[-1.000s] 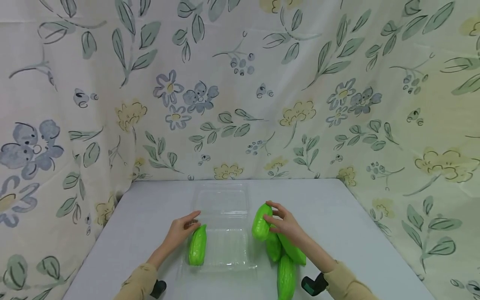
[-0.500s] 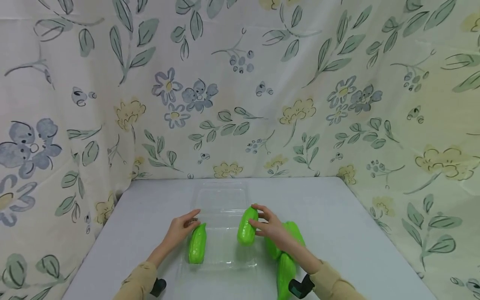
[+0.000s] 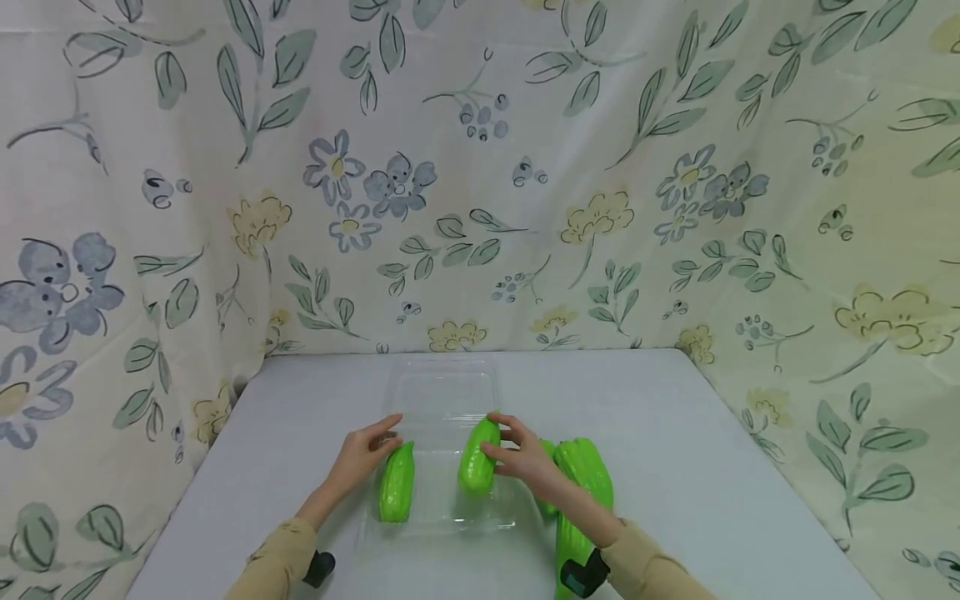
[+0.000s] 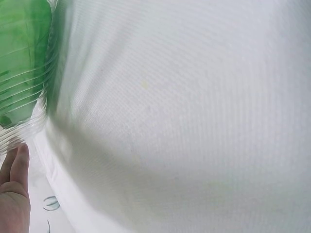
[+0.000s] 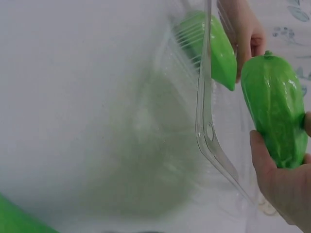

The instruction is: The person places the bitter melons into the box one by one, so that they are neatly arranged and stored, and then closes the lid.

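A clear plastic container (image 3: 438,504) lies with its lid (image 3: 442,390) folded back toward the curtain. Along its left side rests a glossy green gourd (image 3: 396,485), stem end away from me. My left hand (image 3: 358,460) is at the container's left edge by that stem; the left wrist view shows fingertips (image 4: 22,155) against the ridged wall, with the thumb hidden. My right hand (image 3: 527,461) pinches a second ribbed gourd (image 3: 478,460) between thumb and fingers, held over the right part of the container. In the right wrist view this gourd (image 5: 273,104) has its stem upward.
More green gourds (image 3: 588,475) lie in a group right of the container, partly behind my right forearm. The white table (image 3: 300,417) ends at a floral curtain (image 3: 480,208). Dark wrist cameras (image 3: 583,575) sit below both wrists.
My right hand has carried its gourd leftward, from above the group at the right to over the container. The left hand has stayed at the container's left edge.
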Demonstrator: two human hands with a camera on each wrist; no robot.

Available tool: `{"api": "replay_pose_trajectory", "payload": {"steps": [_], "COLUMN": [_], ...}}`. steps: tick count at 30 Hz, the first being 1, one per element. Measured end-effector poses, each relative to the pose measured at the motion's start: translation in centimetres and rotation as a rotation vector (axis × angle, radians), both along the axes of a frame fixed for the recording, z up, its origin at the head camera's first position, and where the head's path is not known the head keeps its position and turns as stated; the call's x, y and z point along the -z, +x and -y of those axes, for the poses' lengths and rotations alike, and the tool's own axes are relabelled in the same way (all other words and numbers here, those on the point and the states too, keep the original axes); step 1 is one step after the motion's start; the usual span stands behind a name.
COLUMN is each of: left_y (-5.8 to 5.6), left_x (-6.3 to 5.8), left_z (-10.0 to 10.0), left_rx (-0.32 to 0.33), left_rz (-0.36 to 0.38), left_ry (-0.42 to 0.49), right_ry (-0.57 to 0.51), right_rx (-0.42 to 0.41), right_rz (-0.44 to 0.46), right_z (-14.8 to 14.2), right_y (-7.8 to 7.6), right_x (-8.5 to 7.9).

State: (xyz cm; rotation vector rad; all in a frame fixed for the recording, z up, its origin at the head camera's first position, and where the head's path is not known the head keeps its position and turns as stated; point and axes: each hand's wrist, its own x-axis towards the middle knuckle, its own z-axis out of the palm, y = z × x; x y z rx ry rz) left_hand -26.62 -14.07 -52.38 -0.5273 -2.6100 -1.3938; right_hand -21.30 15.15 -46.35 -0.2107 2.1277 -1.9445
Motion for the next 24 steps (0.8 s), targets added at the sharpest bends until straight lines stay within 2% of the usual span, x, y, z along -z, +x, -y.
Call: {"api": "replay_pose_trajectory", "payload": {"steps": [9, 16, 24], "left_y": [-0.1, -0.4, -0.3], "left_x": [0.0, 0.1, 0.2], "left_z": [0.0, 0.2, 0.0], "left_rx": [0.003, 0.007, 0.003], "left_rz": [0.005, -0.022, 0.012], "left_ry": [-0.001, -0.007, -0.006], "right_ry": [-0.035, -0.031, -0.012], "right_rx": [0.009, 0.019, 0.032], "right_rz": [0.007, 0.021, 0.025], "right_z": [1.2, 2.2, 3.4], "right_y": [-0.3, -0.7, -0.7], "right_x": [0.8, 1.3, 2.4]}}
